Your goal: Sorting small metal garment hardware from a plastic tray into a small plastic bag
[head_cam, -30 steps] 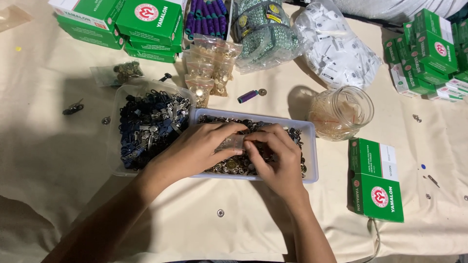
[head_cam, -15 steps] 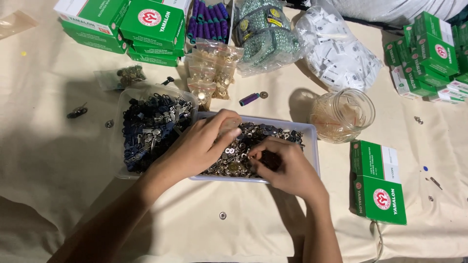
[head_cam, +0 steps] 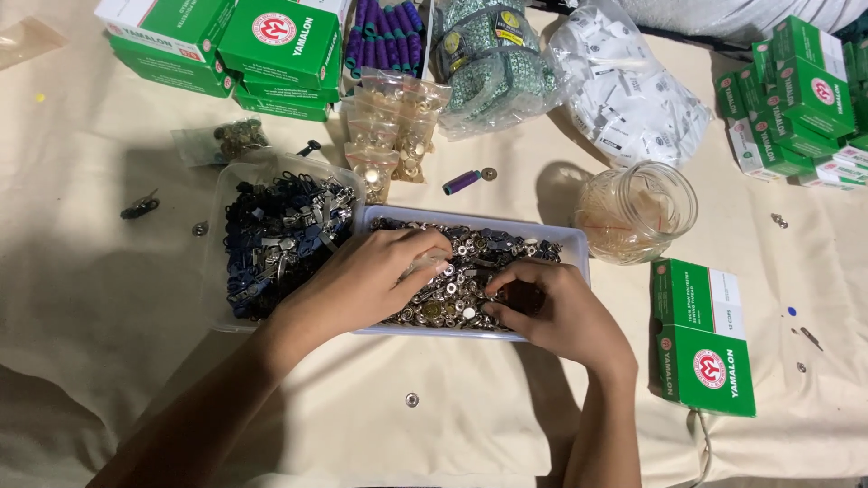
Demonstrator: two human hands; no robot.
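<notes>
A shallow white tray [head_cam: 575, 242] full of small silver metal fasteners [head_cam: 452, 294] lies in front of me on the cream cloth. My left hand [head_cam: 375, 276] rests in the tray's left part, fingers curled over a small clear bag among the pieces. My right hand [head_cam: 551, 307] is in the tray's right part, fingertips pinching into the pile beside a dark piece. What exactly each hand grips is hidden by the fingers.
A clear tub of dark blue zipper pulls [head_cam: 276, 239] touches the tray's left side. A glass jar [head_cam: 637, 210] stands to the right, green boxes [head_cam: 701, 334] beside it. Bags of snaps [head_cam: 389, 131], purple spools [head_cam: 384, 32] and more green boxes [head_cam: 271, 41] line the back.
Both hands shifted within the tray: the left moved slightly right over the clear bag, the right drew lower and to the right edge of the pile.
</notes>
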